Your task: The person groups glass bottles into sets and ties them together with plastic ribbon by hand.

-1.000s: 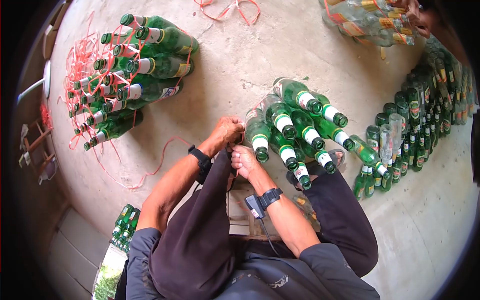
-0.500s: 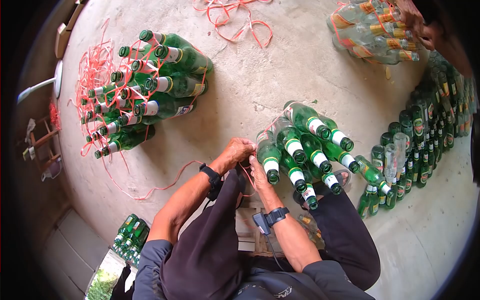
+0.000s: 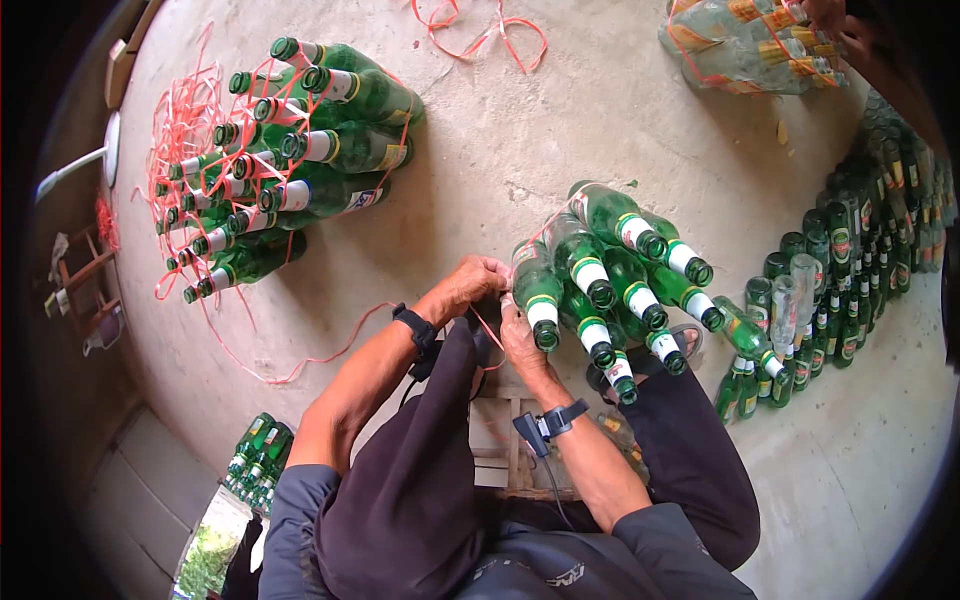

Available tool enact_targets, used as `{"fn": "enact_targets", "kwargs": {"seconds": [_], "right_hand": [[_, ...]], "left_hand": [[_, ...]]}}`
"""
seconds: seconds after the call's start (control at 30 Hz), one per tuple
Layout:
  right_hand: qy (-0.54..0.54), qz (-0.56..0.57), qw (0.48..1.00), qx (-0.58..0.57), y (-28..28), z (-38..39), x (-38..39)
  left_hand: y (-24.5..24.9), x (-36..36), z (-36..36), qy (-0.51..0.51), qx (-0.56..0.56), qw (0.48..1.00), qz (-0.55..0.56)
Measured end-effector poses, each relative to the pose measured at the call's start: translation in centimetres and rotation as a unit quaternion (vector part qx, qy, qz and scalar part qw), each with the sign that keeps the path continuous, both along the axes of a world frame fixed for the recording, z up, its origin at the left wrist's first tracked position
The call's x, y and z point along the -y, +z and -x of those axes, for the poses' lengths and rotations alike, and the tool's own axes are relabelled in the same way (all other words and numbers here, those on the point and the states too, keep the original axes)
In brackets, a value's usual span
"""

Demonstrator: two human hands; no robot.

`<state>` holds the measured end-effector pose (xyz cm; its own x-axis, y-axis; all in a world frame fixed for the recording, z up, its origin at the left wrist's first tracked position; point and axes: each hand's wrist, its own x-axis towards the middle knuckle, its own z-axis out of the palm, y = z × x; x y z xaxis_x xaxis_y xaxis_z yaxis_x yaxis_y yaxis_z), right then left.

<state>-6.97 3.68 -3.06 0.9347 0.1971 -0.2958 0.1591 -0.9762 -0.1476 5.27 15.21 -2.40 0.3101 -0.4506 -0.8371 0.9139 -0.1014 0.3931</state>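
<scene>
Just in front of my knees stands a cluster of green glass bottles [image 3: 625, 282] with white neck labels, their necks tilted toward me. A thin red plastic string [image 3: 345, 350] trails over the floor from the left to my hands and runs round the cluster's near left side. My left hand [image 3: 470, 284] pinches the string beside the leftmost bottle. Close below it, my right hand [image 3: 522, 340] is closed on the string too, its fingers partly hidden against that bottle. A loop of string hangs between my wrists.
A larger bundle of green bottles [image 3: 350, 140] tied with red string stands at left. Many bottles [image 3: 840, 300] line the right side. At top right another person's hand [image 3: 828, 14] is at a bundle of clear bottles [image 3: 735, 55]. More string [image 3: 520, 50] lies on the floor.
My view has tilted slightly, so the far bundles sit higher in the frame. My hands stay together at the bottle's side with the string, shifting only a little.
</scene>
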Motion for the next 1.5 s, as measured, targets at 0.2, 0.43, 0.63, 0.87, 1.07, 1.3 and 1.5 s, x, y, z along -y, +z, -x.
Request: {"fn": "enact_targets", "kwargs": {"seconds": [0.2, 0.43, 0.63, 0.87, 1.07, 1.3, 1.5], "right_hand": [[0.132, 0.064, 0.982, 0.118, -1.8, 1.5, -0.3], [-0.495, -0.526, 0.691, -0.038, 1.5, -0.6, -1.7], [-0.619, -0.661, 0.397, -0.149, 2.1, -1.8, -2.3], [-0.617, -0.73, 0.245, -0.162, 2.2, -2.2, -2.4], [-0.627, -0.737, 0.176, -0.18, 2.6, -2.6, -1.7], [-0.588, -0.745, 0.243, -0.201, 2.4, -1.9, -0.2], [-0.677, -0.692, 0.148, -0.203, -1.2, -0.5, 0.1]], "left_hand": [[0.0, 0.2, -0.2, -0.001, -0.024, 0.999, -0.048], [-0.6, -0.7, 0.4, 0.047, -0.088, 0.995, -0.009], [-0.8, -1.6, 1.6, 0.093, -0.111, 0.986, 0.084], [-0.7, -1.9, 2.6, 0.101, -0.097, 0.985, 0.1], [-3.2, -1.9, 3.8, 0.098, -0.048, 0.993, 0.051], [-1.9, -0.9, 2.9, 0.099, -0.031, 0.994, -0.014], [3.2, 0.3, -0.1, -0.001, -0.018, 0.995, -0.093]]}}
